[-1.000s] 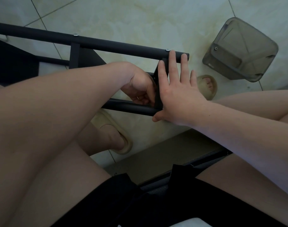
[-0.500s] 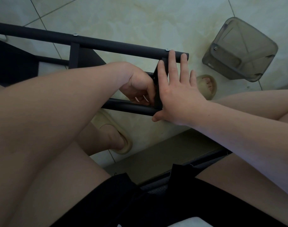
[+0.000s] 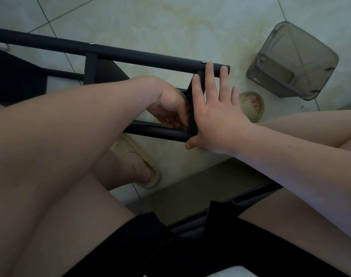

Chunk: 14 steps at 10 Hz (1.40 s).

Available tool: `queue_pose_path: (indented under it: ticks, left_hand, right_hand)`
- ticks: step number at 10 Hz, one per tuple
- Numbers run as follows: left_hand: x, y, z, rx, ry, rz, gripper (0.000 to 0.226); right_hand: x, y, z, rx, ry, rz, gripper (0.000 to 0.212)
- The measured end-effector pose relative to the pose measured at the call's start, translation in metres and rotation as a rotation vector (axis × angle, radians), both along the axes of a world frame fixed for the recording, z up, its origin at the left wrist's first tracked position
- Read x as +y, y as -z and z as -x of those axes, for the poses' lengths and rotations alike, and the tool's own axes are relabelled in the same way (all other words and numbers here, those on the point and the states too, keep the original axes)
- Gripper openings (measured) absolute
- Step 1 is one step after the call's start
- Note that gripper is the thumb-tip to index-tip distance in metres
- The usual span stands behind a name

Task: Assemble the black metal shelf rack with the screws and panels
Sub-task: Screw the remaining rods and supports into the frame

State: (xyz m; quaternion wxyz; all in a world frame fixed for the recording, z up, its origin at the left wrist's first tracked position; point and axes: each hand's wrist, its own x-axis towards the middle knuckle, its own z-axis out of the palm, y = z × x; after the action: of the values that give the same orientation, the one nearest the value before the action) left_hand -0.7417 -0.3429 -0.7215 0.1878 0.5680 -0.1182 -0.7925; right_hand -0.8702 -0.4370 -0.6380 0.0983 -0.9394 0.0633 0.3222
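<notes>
Item 1. Black metal shelf rack point(image 3: 142, 56): lies on its side on the tiled floor point(image 3: 170, 21), in front of my knees. Two screw heads show on its upper tube, one near the end point(image 3: 203, 61) and one further along point(image 3: 91, 43).

Item 2. End crossbar point(image 3: 191, 120): joins the upper tube to the lower tube point(image 3: 156, 131). I judge this to be the joint in hand.

Item 3. Right hand point(image 3: 218, 120): flat, fingers straight, pressed against the outer face of the crossbar, fingertips reaching onto the upper tube. Holds nothing.

Item 4. Left hand point(image 3: 170, 106): fingers curled against the inner face of the crossbar. Whether they pinch a screw or a tool, I cannot tell; the bar hides it.

Method, as I judge it: keep the right palm square so the holes stay aligned. Start the fastener by feel with light turns. Tighten only once the thread bites.

Item 5. Dark shelf panel point(image 3: 17, 80): already on the frame, at the left.

Item 6. Grey plastic bin point(image 3: 290, 62): tipped over, well apart at the right.

Item 7. Slippers: one point(image 3: 252, 105) just beyond my right hand, one point(image 3: 142, 166) below the lower tube.

Hindrances: my left forearm covers the joint, the light is dim, and the near slipper leaves the lower tube little room to move.
</notes>
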Motion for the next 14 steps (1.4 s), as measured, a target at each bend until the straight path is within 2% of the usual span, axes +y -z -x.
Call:
queue_pose_path:
  ticks: [3,4,5,6,7,8,9,10,11,12,14]
  left_hand:
    - [0.001,-0.009,0.000,-0.042,-0.024,0.012,0.026]
    - [0.004,-0.015,-0.009,-0.244,-0.023,-0.003,0.025]
    - [0.013,-0.030,-0.027,-0.494,0.128,-0.049,0.020]
    - [0.026,-0.056,-0.043,-0.652,0.195,-0.103,0.030]
    - [0.040,-0.081,-0.053,-0.665,0.212,-0.102,0.053]
    - [0.050,-0.093,-0.049,-0.971,0.306,-0.092,0.056]
    - [0.056,-0.087,-0.032,-1.271,0.204,-0.100,0.042]
    - [0.057,-0.085,-0.028,-1.325,0.027,-0.090,0.036]
    - [0.055,-0.101,-0.038,-1.377,-0.099,-0.067,0.027]
    - [0.048,-0.121,-0.051,-1.454,-0.141,-0.036,0.021]
    - [0.024,-0.146,-0.084,-1.551,-0.032,-0.006,0.014]
  right_hand:
    - [-0.002,0.004,-0.002,-0.001,-0.003,-0.002,0.148]
    - [-0.012,0.005,-0.011,-0.011,-0.024,-0.005,0.147]
    - [-0.030,0.006,-0.030,-0.043,-0.066,-0.008,0.145]
    - [-0.046,0.003,-0.049,-0.090,-0.072,-0.027,0.137]
    - [-0.055,0.004,-0.059,-0.235,0.027,-0.045,0.102]
    - [-0.054,0.010,-0.063,-0.367,0.173,-0.046,0.073]
    - [-0.049,0.011,-0.058,-0.339,0.240,-0.058,0.067]
    - [-0.047,0.008,-0.048,-0.262,0.227,-0.067,0.074]
    - [-0.049,-0.004,-0.047,-0.301,0.215,-0.058,0.082]
    - [-0.052,-0.019,-0.058,-0.361,0.171,-0.022,0.088]
    - [-0.058,-0.042,-0.106,-0.337,0.158,0.021,0.102]
